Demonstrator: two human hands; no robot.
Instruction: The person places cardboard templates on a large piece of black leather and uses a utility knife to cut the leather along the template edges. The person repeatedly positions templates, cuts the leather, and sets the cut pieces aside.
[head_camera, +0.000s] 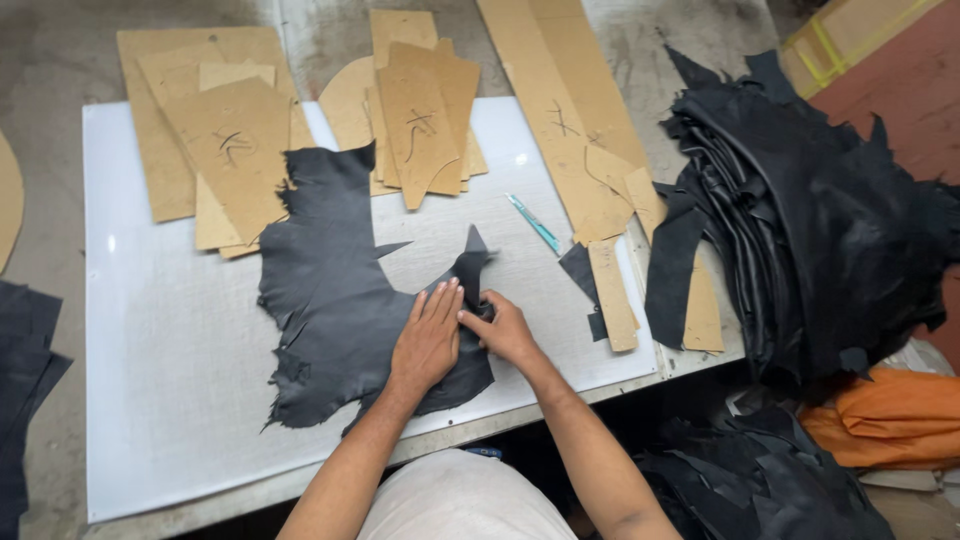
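Observation:
A ragged piece of black leather lies spread on a white cutting board. My left hand presses flat on the leather's right part, fingers together. My right hand sits just to its right, fingers curled and pinching the leather's edge near a pointed flap; whether a small tool is in it I cannot tell.
Brown cardboard patterns lie across the board's far edge, long ones at the right. A teal-handled knife rests on the board. A stack of black hides sits at the right, orange cloth below it, black scraps at the left.

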